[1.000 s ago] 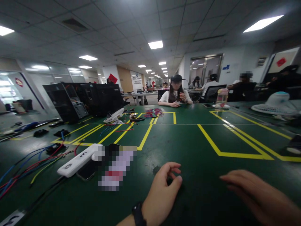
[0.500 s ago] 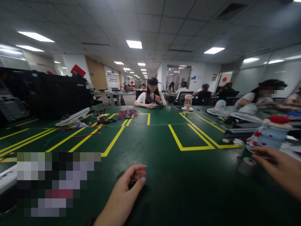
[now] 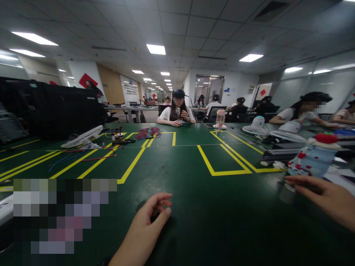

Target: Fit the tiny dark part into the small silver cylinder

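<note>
Grey cylinder, seemingly upright, stands at the tips of right hand; whether pinched, I cannot tell. Left hand, half-curled, thumb apart, is farther.

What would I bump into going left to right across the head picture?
Big black boxy case, bare left hand, clear pink-lidded bottle, white fan with teal top, small grey cylinder, bare right hand.

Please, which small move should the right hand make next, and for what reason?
Probably the right hand should close gently on the small grey cylinder: its fingertips are at the upper edge, but no firm grip is visible.
</note>
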`<state>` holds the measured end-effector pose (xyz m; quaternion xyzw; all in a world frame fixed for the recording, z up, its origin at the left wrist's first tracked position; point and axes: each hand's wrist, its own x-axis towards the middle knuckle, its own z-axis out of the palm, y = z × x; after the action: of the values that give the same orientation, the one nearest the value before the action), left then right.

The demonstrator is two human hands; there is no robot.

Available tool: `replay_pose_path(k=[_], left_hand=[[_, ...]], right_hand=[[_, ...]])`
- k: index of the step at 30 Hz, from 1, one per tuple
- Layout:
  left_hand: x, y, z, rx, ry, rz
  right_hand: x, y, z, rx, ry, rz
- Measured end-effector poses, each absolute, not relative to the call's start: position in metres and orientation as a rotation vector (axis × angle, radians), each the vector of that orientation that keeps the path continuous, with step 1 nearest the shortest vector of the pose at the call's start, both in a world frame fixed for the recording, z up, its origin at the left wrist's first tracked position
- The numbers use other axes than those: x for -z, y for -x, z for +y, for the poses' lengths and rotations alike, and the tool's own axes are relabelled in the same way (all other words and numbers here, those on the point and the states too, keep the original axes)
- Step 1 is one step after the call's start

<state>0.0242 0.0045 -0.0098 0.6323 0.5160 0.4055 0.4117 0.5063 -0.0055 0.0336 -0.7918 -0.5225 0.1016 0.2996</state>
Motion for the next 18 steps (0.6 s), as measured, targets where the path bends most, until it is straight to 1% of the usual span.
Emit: replay_pose_path(k=[3, 8, 10, 13, 18], left_hand=[[0.008, -0.025, 0.004, -1.011, -1.586, 1.304], [0.007, -0.028, 0.005, -1.006, -1.592, 1.297], [0.007, -0.028, 0.006, -0.991, -1.599, 1.295], [0.008, -0.028, 0.007, -0.99, -1.614, 1.306], [0.007, -0.026, 0.008, -0.999, -1.583, 1.323]], right_hand=[[-0.019, -0.514, -0.009, -0.363, 2.003, -1.303], [-0.006, -0.492, -0.016, -0.248, 2.078, -1.421], [-0.008, -0.463, -0.017, -0.216, 2.011, -1.504], [-0.012, -0.396, -0.018, -0.254, 1.767, -1.743], [-0.015, -0.279, -0.022, -0.575, 1.26, -2.137]])
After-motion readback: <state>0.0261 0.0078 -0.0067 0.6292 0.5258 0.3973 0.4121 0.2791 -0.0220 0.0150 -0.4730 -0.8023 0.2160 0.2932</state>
